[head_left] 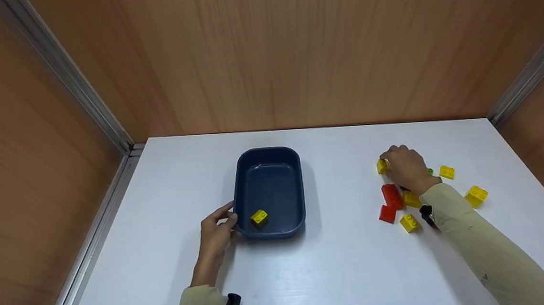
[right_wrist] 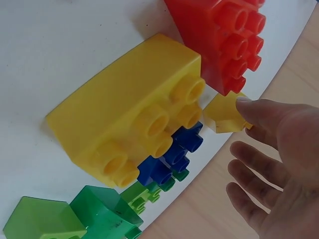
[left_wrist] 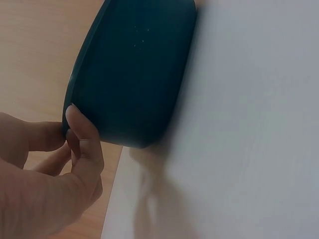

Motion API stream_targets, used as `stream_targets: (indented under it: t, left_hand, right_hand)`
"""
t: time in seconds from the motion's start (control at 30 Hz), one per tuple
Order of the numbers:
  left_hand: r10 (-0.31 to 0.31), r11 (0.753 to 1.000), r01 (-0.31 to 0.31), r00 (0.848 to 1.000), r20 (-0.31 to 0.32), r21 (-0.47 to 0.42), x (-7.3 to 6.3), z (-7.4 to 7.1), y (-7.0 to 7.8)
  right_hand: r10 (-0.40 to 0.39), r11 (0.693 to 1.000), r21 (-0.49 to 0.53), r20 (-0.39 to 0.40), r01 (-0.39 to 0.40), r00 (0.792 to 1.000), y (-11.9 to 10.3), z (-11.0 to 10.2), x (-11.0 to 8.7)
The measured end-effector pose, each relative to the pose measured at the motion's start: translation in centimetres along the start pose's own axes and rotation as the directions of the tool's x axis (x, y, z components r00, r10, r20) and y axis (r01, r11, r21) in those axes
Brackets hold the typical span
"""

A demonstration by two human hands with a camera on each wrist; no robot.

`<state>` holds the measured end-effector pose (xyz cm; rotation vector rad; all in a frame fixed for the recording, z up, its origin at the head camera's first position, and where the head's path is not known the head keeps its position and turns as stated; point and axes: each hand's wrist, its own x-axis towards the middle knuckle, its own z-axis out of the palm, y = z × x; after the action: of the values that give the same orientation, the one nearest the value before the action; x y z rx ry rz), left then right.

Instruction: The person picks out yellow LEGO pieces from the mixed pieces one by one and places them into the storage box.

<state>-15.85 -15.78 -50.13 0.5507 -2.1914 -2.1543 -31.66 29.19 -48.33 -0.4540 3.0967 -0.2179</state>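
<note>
My left hand point(head_left: 216, 230) pinches the rim of a dark blue tray point(head_left: 298, 189) at its near left corner; the left wrist view shows the thumb and fingers on either side of that rim. Inside the tray, near its front, lies a yellow toy brick point(head_left: 259, 217). On the right, my right hand point(head_left: 404, 167) reaches over a loose group of bricks and pinches a small yellow brick point(head_left: 382, 166) at their far left. In the right wrist view, thumb and forefinger meet at this yellow brick point(right_wrist: 223, 113), partly hidden behind the thumb.
Beside and below the right hand lie a red brick point(head_left: 392, 196), a smaller red one point(head_left: 387, 214), and several yellow bricks point(head_left: 476, 196). A long yellow brick point(right_wrist: 124, 104) partly hides a blue brick point(right_wrist: 174, 154); green bricks point(right_wrist: 102, 211) sit nearby. Wooden panels point(head_left: 294, 55) enclose the white table point(head_left: 352, 271).
</note>
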Motion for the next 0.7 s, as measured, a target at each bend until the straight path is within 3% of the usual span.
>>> stream_targets:
  t: [0.7]
  left_hand:
    - [-0.005, 1.0, 0.005, 1.0, -0.011, 0.014, -0.39, 0.07, 0.14]
  right_hand:
    - [0.057, 0.997, 0.047, 0.024, -0.058, 0.998, -0.14, 0.62, 0.13]
